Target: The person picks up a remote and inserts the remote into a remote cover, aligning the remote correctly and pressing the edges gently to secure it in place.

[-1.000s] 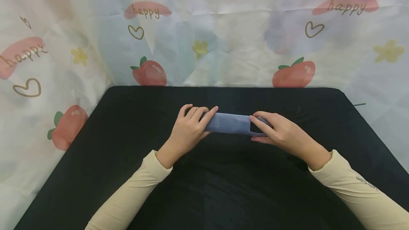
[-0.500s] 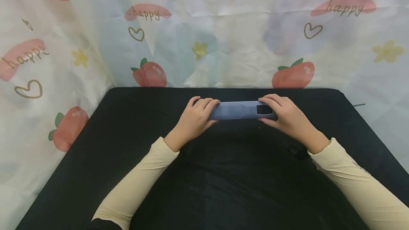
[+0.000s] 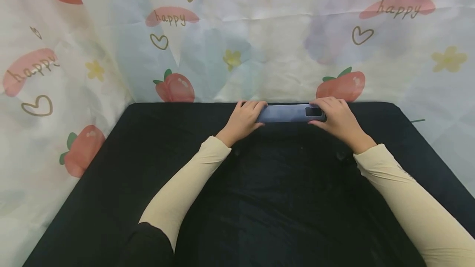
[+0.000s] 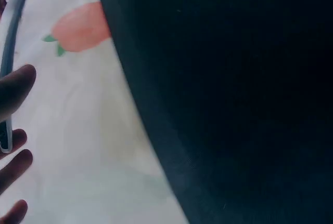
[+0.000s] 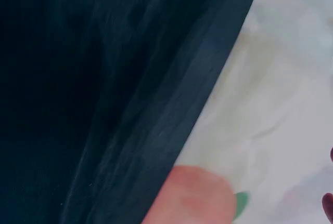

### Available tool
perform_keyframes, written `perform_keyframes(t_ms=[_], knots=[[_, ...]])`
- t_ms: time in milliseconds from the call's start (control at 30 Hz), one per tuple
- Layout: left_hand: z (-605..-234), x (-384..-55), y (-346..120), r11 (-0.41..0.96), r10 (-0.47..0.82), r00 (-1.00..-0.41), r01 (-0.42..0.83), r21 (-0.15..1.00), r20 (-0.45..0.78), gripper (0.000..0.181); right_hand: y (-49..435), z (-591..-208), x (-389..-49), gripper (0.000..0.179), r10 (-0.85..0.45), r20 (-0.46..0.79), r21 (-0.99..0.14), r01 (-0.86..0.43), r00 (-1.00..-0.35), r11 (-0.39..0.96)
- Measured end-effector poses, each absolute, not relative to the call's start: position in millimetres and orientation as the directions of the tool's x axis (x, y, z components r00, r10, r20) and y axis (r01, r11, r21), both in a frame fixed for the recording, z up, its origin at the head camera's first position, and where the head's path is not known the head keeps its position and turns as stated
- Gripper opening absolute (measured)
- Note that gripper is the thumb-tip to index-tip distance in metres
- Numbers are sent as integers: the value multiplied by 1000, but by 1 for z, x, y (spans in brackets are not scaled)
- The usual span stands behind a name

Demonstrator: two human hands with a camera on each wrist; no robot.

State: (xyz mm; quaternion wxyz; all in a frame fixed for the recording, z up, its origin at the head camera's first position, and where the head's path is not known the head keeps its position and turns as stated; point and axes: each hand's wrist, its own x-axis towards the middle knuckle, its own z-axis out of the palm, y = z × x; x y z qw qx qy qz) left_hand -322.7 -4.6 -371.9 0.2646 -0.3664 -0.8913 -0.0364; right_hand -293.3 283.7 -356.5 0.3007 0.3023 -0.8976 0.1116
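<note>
A slim blue-grey phone case [image 3: 282,113], with a dark rectangular window near its right end, is held level between both hands above the far part of the black table, in the head view. My left hand [image 3: 242,119] grips its left end, fingers over the top edge and thumb below. The right hand [image 3: 338,120] pinches the other end the same way, beside the dark window. In the left wrist view the phone case [image 4: 14,26] shows edge-on as a thin curved strip with the thumb [image 4: 18,89] across it. Only fingertips [image 5: 328,206] show at the right wrist view's edge.
The table [image 3: 274,201] wears a black cover. A pale curtain [image 3: 267,57] printed with fruit, hearts and the word "happy" hangs along the back and both sides, right behind the table's far edge.
Both hands have carried the phone case away from the body toward the far table edge and slightly right. The right fingers have shifted off the dark window, which now shows more fully.
</note>
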Motion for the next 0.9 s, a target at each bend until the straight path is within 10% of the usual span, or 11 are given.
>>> perform_keyframes(t_ms=[500, 900], knots=[[-412, -385, 35, 861, 478, -878, 464, 208, -18, 57, 291, -397, -355, 47, -411, 159, -118, -431, -898, 895], [-418, -390, 35, 860, 456, -881, 401, 314, -125, 70, 296, -403, -364, 58, -341, -4, -191, -334, -940, 923]])
